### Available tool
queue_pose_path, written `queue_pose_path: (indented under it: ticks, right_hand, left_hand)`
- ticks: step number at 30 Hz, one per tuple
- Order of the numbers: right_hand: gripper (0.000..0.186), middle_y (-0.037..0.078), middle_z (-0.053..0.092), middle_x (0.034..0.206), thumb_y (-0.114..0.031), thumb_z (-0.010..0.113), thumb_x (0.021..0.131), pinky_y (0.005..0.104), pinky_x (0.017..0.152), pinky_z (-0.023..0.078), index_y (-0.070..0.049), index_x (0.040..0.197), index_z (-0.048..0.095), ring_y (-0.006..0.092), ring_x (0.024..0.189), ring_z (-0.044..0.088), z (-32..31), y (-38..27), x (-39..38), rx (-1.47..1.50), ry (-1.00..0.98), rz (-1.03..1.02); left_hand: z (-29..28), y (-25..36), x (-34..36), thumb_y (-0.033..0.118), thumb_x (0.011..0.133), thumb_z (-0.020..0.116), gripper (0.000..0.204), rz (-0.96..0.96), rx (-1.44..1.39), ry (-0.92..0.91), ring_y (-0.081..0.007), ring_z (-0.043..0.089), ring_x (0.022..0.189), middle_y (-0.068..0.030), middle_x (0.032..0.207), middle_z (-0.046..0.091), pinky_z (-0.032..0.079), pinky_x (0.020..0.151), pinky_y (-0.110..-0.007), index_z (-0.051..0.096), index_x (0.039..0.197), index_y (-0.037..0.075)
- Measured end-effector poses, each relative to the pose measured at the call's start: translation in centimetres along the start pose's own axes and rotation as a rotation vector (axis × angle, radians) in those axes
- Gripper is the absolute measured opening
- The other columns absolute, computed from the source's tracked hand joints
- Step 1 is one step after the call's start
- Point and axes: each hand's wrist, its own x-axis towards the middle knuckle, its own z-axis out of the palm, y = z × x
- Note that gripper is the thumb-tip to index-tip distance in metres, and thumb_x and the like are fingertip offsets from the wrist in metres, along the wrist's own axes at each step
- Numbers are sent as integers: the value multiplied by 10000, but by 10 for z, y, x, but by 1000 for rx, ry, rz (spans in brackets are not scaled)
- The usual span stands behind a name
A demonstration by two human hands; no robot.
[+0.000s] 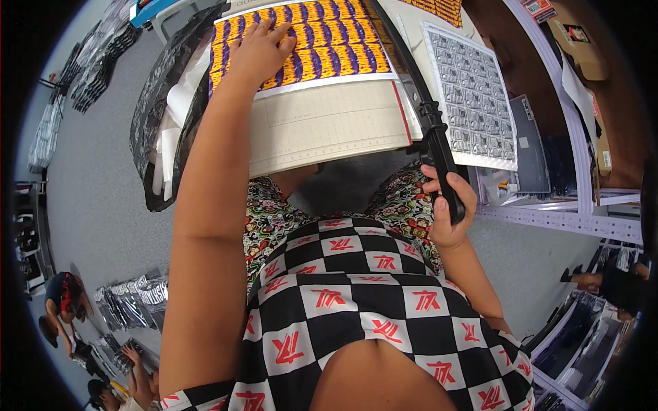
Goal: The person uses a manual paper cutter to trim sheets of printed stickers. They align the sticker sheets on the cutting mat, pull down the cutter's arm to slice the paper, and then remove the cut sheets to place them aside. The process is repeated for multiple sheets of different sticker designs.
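Head view: the left hand, spread and gripping nothing, rests on the orange-and-purple printed sheet, far on the cutter board, probably light, bendy, slick and best pressed flat near its edges, while the right hand curls around the black cutter handle.

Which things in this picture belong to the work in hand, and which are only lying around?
In use:
purple-orange printed sheet, under left hand
long black lever, in right hand
flat beige board

Apparently lying about:
white sheet with grey prints
black plastic bag
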Motion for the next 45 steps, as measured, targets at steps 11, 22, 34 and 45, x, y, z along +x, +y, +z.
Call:
queue_pose_path:
  ticks: [11, 22, 34, 45]
  right_hand:
    - [328, 169, 555, 849, -77, 486, 805, 317, 708, 459, -12, 1120, 421, 278, 883, 567, 2, 10, -11, 30, 3, 18]
    - [311, 162, 562, 825, -70, 493, 798, 322, 678, 473, -11, 1097, 427, 277, 830, 585, 3, 13, -13, 27, 29, -3]
    - [332, 178, 550, 837, -116, 472, 831, 370, 733, 447, -31, 1138, 380, 305, 866, 564, 4, 20, -19, 2, -11, -7]
    - [301, 162, 555, 805, -21, 488, 786, 339, 724, 457, 12, 1081, 433, 276, 830, 580, 10, 19, -29, 25, 106, 17]
  left_hand:
    - [4, -5, 3, 447, 829, 368, 439, 23, -92, 49, -228, 258, 1248, -54, 1328, 326, 207, 973, -505, 424, 1225, 267]
    - [0, -2, 2, 451, 827, 363, 446, 19, -82, 34, -238, 258, 1246, -60, 1331, 320, 200, 976, -509, 413, 1232, 269]
    - [-1, -5, 2, 460, 828, 358, 438, 33, -81, 51, -231, 278, 1235, -59, 1320, 336, 220, 965, -500, 427, 1220, 279]
    - [-8, 9, -5, 409, 835, 365, 414, -8, -67, 48, -231, 297, 1218, -64, 1295, 364, 251, 951, -502, 450, 1203, 237]
